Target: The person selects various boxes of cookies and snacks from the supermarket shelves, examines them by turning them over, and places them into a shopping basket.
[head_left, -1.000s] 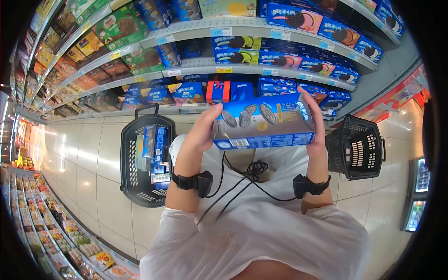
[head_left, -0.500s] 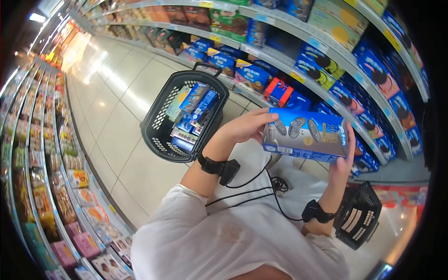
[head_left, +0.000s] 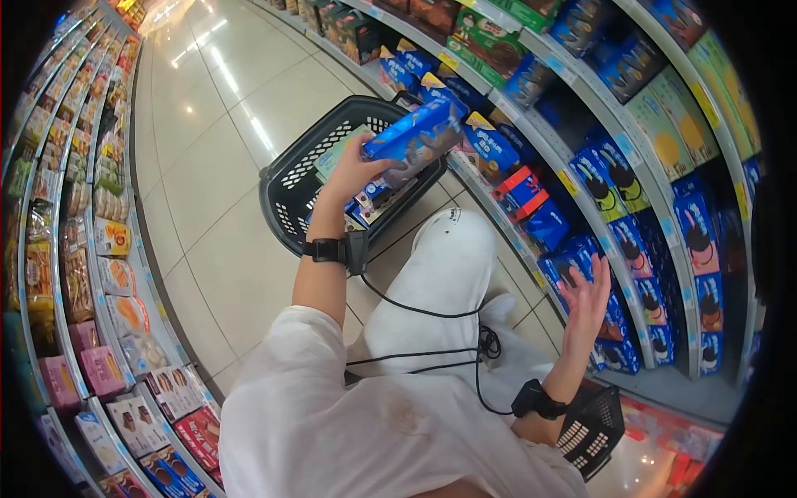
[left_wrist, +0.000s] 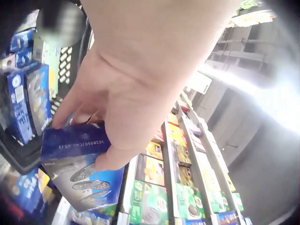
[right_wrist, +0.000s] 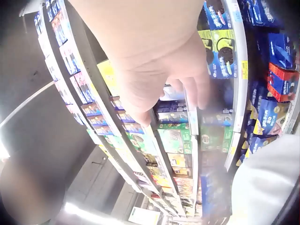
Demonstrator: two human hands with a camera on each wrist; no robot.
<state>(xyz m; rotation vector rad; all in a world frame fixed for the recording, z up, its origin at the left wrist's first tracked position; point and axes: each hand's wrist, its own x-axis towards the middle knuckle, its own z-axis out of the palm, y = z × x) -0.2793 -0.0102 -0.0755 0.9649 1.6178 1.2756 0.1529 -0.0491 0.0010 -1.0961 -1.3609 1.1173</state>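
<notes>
In the head view my left hand (head_left: pixel 355 173) grips one end of a blue and grey cookie box (head_left: pixel 419 143) over the black shopping basket (head_left: pixel 278 203). The left wrist view shows the thumb on the box's printed face (left_wrist: pixel 89 180) and the fingers round its other side. Other blue boxes (left_wrist: pixel 29 101) lie inside the basket, partly hidden by the held box in the head view. Off to the right, my right hand (head_left: pixel 588 305) is in the air before the shelves, fingers spread and holding nothing; the right wrist view shows that hand (right_wrist: pixel 161 75) too.
Shelves of cookie boxes (head_left: pixel 598 178) rise along the right, a red-banded box (head_left: pixel 520 192) on the lowest one. Packaged-food shelves (head_left: pixel 112 249) line the left. A second basket (head_left: pixel 594 432) stands behind my right forearm. Black cable (head_left: pixel 490 342) hangs across my lap.
My left hand has carried the box leftward over the basket. The right hand has let go of it and opened. My view has turned left, bringing the basket nearer the middle.
</notes>
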